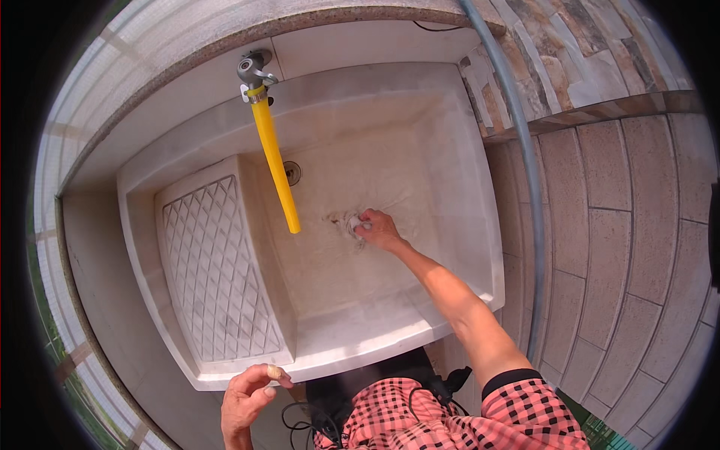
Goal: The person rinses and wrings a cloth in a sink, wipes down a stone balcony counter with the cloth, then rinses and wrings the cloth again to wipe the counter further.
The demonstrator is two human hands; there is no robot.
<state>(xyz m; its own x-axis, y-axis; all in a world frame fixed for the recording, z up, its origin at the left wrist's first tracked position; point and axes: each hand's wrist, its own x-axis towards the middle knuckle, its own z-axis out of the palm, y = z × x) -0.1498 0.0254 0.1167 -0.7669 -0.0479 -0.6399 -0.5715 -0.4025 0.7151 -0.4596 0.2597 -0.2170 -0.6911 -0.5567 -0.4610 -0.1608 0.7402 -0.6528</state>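
My right hand [380, 229] reaches down into the basin of a pale stone-like laundry sink [349, 281]. Its fingers are closed on a small whitish item [360, 223], perhaps a cloth or scrubber, partly hidden by the fingers. Ripples and brownish marks show around it in what looks like shallow water. At the sink's front left edge is my left hand [247, 391], fingers bent and apart, holding nothing, with a yellowish patch on one fingertip. A yellow hose [273, 152] hangs from a metal tap [254, 70] over the basin, left of my right hand.
A ribbed washboard [219, 270] with a diamond pattern fills the sink's left side. The drain [292, 172] lies behind the hose. A grey pipe [526, 152] runs along the right, by a tiled surface [596, 247]. Black cables [298, 416] hang near my body.
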